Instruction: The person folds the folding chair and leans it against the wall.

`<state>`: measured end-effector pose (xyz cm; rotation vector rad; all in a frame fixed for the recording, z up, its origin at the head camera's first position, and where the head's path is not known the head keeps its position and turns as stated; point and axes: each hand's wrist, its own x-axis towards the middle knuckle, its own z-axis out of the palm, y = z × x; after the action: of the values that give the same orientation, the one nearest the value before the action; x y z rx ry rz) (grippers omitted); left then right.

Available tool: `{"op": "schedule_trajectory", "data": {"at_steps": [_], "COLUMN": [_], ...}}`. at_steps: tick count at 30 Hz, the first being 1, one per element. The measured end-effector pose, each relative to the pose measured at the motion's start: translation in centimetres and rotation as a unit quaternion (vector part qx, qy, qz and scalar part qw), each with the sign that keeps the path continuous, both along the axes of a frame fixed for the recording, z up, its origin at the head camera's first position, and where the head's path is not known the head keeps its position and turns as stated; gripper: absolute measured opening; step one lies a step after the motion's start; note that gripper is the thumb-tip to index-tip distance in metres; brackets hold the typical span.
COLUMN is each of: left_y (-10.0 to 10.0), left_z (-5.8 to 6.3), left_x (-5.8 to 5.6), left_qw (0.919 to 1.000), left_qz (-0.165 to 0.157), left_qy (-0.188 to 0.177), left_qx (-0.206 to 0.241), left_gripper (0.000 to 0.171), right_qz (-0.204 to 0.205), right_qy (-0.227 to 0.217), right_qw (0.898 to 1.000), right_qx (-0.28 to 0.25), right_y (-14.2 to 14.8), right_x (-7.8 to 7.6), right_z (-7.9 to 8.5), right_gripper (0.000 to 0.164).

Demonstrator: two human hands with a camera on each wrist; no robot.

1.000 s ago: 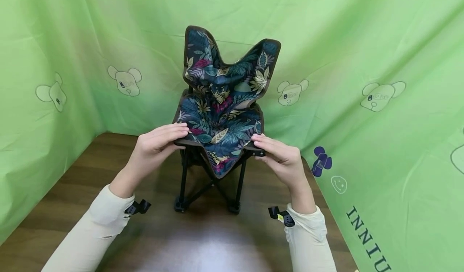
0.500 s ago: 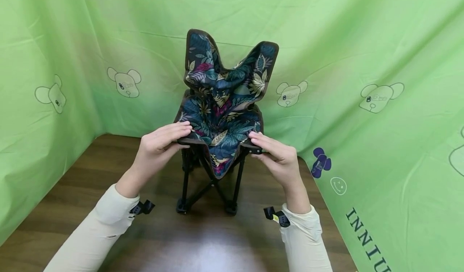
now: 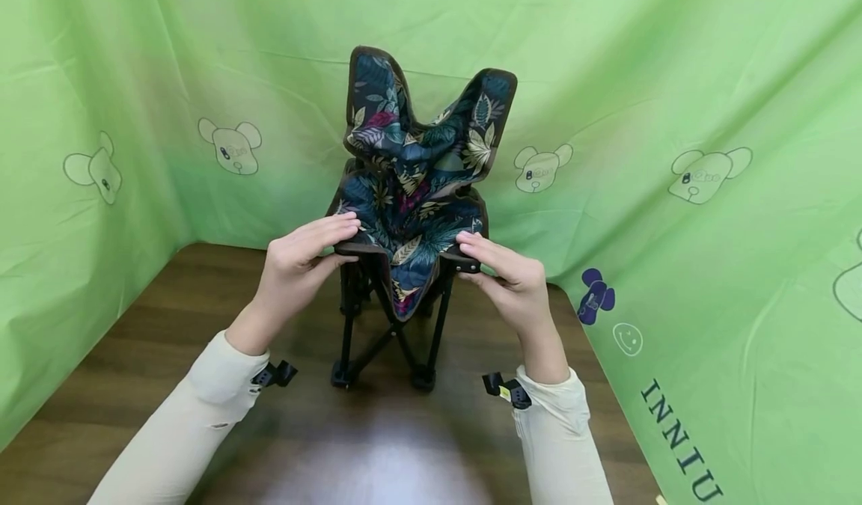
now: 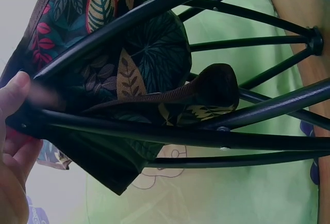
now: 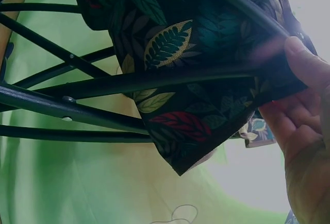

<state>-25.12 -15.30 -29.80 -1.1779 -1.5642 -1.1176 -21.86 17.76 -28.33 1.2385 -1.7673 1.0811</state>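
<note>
A small folding chair [image 3: 404, 254] with dark leaf-printed fabric and black crossed legs stands upright in the middle of the head view. Its seat sags in a V between the two front corners, and the backrest [image 3: 420, 150] is partly folded inward. My left hand [image 3: 292, 258] grips the front left seat corner, fingers on top and thumb below. On the opposite corner, my right hand [image 3: 508, 269] holds the same way. Both wrist views show the thumbs under the corners, beside the black tubes [image 4: 124, 126] and the printed fabric [image 5: 170, 44] seen from below.
Brown wood-look flooring [image 3: 303, 445] lies under the chair. A green curtain [image 3: 269, 56] printed with bear heads and lettering surrounds it at the back and sides. Black camera straps [image 3: 269, 374] sit at both wrists.
Both hands have moved toward each other, bringing the front seat corners closer together. The front legs stand nearer each other, and the seat fabric dips in a narrower fold.
</note>
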Motion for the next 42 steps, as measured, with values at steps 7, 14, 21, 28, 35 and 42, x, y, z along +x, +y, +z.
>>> {"op": "schedule_trajectory", "data": {"at_steps": [7, 14, 21, 28, 35, 42], "left_y": [0.9, 1.6, 2.3, 3.1, 3.7, 4.2], "left_z": [0.4, 0.7, 1.3, 1.7, 2.2, 2.8], "left_x": [-0.4, -0.7, -1.0, -1.5, -1.6, -0.9], "left_qw": [0.9999, 0.9999, 0.9998, 0.9996, 0.9995, 0.9994], "left_qz": [-0.009, 0.000, -0.003, -0.009, 0.000, 0.014], "left_qy": [-0.007, -0.011, -0.018, -0.027, -0.023, -0.016], "left_qx": [0.011, 0.006, 0.001, -0.004, -0.022, -0.029], "left_gripper": [0.050, 0.048, 0.048, 0.048, 0.046, 0.045], "right_qz": [0.001, -0.001, 0.019, 0.024, 0.037, 0.058], "right_qy": [-0.006, -0.011, -0.018, -0.023, -0.034, -0.032], "right_qw": [1.000, 1.000, 1.000, 0.999, 0.999, 0.998], "right_qx": [-0.003, 0.001, 0.001, 0.000, -0.005, -0.016], "right_y": [0.0, 0.3, 0.5, 0.7, 0.9, 0.7], "right_x": [-0.6, -1.1, -1.9, -2.5, -3.2, -3.2], "right_z": [0.6, 0.9, 1.3, 1.6, 1.8, 2.2], "right_gripper": [0.049, 0.050, 0.054, 0.053, 0.044, 0.050]}}
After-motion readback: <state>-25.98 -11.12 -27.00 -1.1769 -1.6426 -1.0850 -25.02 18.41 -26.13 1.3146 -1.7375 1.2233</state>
